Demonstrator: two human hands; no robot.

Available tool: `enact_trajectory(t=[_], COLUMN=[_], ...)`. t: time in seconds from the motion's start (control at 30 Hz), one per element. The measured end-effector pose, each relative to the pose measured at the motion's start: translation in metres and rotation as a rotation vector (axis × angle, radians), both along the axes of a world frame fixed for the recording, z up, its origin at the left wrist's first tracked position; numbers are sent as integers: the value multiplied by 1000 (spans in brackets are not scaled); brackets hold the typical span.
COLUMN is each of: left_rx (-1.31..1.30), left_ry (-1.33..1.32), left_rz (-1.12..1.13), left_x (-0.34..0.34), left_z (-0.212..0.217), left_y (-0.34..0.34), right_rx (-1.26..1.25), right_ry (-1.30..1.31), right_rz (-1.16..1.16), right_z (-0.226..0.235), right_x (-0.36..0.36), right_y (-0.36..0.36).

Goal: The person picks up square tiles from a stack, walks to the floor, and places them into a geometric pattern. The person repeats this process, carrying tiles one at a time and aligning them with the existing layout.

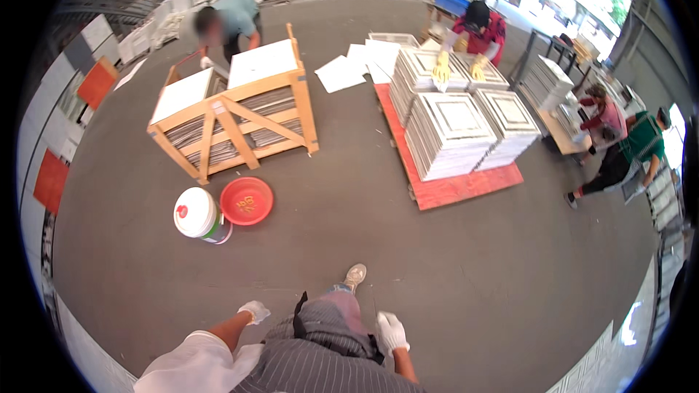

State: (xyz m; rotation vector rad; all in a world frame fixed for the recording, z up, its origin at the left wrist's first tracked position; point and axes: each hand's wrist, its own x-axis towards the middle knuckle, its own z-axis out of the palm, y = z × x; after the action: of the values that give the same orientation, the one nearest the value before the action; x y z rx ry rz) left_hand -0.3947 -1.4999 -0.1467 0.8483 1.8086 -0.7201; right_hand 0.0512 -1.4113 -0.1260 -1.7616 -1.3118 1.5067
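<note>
Grey concrete flooring [408,262] is seen spreading across a large warehouse, with stacks of pale tiles lined up along the far wall. At the lower edge, the left hand [255,311] in a white glove is held out to the side over the floor; nothing is held in it, and whether its fingers are spread or curled cannot be told. The right hand [391,331], also in a white glove, is rested against the striped grey garment [328,364] at the hip, its fingers loosely together and nothing gripped. A light-coloured shoe [355,274] is seen just ahead of the hands.

Nearest to the left hand, though well apart from it, a white plastic bucket with a lid [196,213] is stood on the floor, touching a red round plastic basin [247,201]. Beyond them, a wooden crate frame packed with upright tiles [237,105] is placed. To the right, stacks of grey-bordered square tiles [451,127] are piled on a red pallet board [466,185]. A person in yellow gloves [459,67] is bent over the far stack, and others are seen at the right edge.
</note>
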Motion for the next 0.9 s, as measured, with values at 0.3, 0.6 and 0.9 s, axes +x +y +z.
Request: enact_trajectory(t=[0.3,0.6,0.9], left_rx=[788,749,498], left_ry=[-213,-434,-163], left_rz=[148,698,673], left_x=[69,105,79], left_z=[72,47,21], left_y=[402,582,717], right_rx=[-3,-457,-352], right_ry=[-12,140,-632], right_rz=[-130,-617,355], right_z=[38,-7,-95], right_x=[6,79,172], right_y=[251,381,539])
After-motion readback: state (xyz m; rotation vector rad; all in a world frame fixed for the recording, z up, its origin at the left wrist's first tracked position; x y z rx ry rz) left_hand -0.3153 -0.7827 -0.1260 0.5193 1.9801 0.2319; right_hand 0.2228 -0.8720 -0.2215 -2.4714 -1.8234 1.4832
